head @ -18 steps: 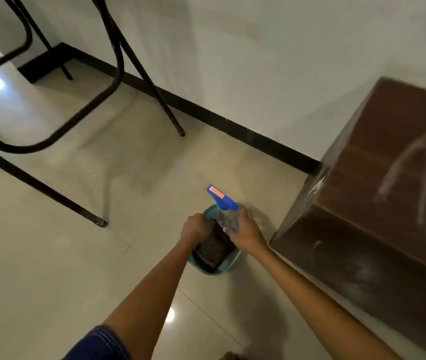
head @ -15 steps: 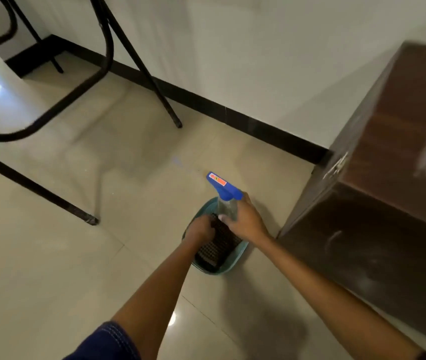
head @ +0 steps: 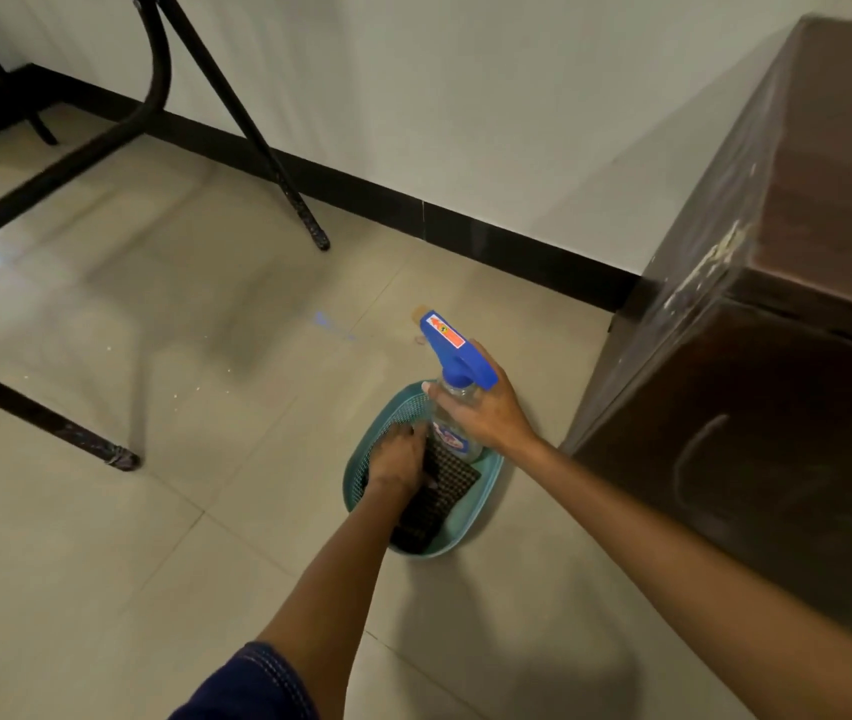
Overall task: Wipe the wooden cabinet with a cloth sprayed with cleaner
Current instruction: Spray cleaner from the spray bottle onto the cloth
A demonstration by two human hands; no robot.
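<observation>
A teal plastic basket [head: 486, 504] sits on the tiled floor beside the dark wooden cabinet [head: 777, 356]. A dark checked cloth [head: 439, 504] lies folded in the basket. My left hand [head: 397, 462] is down in the basket, its fingers closed on the cloth's upper edge. My right hand [head: 486, 410] grips the neck of a clear spray bottle [head: 457, 387] with a blue trigger head, which stands upright in the basket. The cabinet's top and front carry pale smears and dusty marks.
Black metal table legs [head: 278, 163] stand to the left, one foot near the wall and another on the floor at the left. A white wall with a black skirting [head: 465, 220] runs behind. Pale floor tiles [head: 128, 563] spread in front.
The view has swung left and down, so less of the cabinet top shows. My left hand has sunk deeper into the basket onto the cloth; my right hand stays on the bottle.
</observation>
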